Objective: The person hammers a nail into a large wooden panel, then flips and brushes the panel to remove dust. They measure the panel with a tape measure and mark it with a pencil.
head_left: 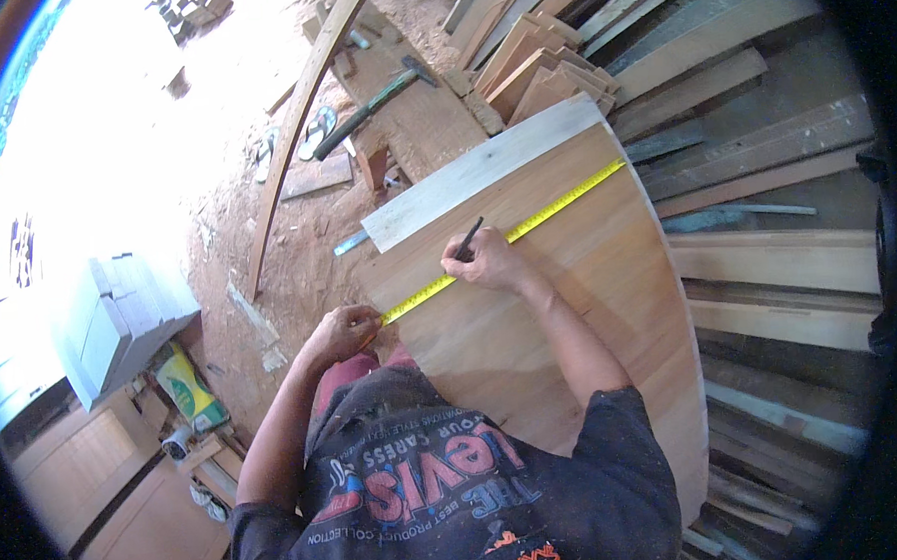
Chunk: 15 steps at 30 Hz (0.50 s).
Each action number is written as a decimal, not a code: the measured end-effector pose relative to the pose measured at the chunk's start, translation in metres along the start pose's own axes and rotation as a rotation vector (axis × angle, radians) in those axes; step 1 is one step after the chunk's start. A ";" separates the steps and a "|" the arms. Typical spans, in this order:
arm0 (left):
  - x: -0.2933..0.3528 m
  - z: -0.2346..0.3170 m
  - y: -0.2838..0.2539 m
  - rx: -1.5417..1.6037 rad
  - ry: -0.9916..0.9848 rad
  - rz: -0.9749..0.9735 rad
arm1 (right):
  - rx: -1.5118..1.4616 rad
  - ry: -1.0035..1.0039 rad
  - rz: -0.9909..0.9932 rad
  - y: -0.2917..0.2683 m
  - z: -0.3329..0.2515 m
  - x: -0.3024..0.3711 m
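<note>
A yellow tape measure (560, 203) is stretched across a wide, curved-edged wooden panel (571, 325). At the panel's left edge my left hand (346, 332) is closed around the near end of the tape; the tape's case is not visible. The far end of the tape reaches the curved right edge. My right hand (488, 260) pinches a dark pencil or marker (471, 237) and rests on the panel over the tape, near its middle. A pale whitish board (484, 173) lies along the panel's far side.
Beyond the panel a hammer (376, 111) lies on a plank (417, 131). One long curved wooden strip (297, 126) leans at the left. Stacked boards (778, 256) fill the right side, with short wood pieces (549, 65) at the back. White cabinet-like boxes (120, 319) stand left.
</note>
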<state>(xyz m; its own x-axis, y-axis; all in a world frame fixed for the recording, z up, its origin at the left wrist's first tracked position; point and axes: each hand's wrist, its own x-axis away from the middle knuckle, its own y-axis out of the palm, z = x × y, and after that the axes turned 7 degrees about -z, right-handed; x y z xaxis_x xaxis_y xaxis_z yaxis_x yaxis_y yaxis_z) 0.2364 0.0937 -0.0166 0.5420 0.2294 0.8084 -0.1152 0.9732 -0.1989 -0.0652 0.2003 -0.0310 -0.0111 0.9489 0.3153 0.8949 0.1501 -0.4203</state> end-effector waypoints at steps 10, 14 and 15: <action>0.002 0.005 0.002 -0.057 -0.011 0.042 | 0.026 0.023 0.157 0.006 -0.008 0.006; 0.008 0.004 0.004 -0.091 0.084 0.026 | -0.623 -0.053 0.719 0.011 -0.035 0.040; 0.010 0.005 0.005 -0.034 0.126 0.019 | -0.651 -0.023 0.857 0.012 -0.039 0.053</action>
<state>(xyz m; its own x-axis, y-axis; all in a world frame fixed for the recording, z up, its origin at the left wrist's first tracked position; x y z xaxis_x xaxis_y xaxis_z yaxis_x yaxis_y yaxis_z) 0.2372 0.1011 -0.0069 0.6407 0.2422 0.7286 -0.0997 0.9671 -0.2339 -0.0378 0.2419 0.0141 0.7303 0.6740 0.1115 0.6741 -0.7374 0.0421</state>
